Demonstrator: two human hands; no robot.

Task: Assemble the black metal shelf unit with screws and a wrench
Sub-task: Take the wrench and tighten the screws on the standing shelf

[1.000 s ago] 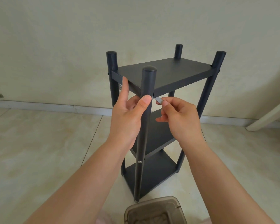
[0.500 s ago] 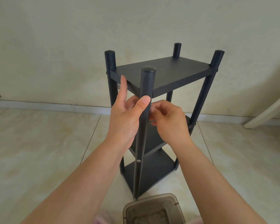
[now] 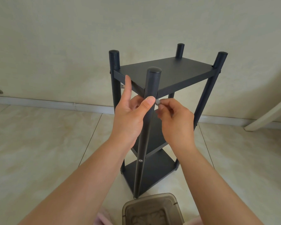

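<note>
The black shelf [image 3: 165, 73] stands on the tiled floor [image 3: 39, 143] by the wall. The left hand [image 3: 130, 117] holds its front pole [image 3: 150, 101], thumb curled on it, one finger up on the top board's edge. The right hand [image 3: 175, 117] pinches a small grey metal piece [image 3: 158, 102] just beside the pole. A brown box [image 3: 152, 210] sits below.
</note>
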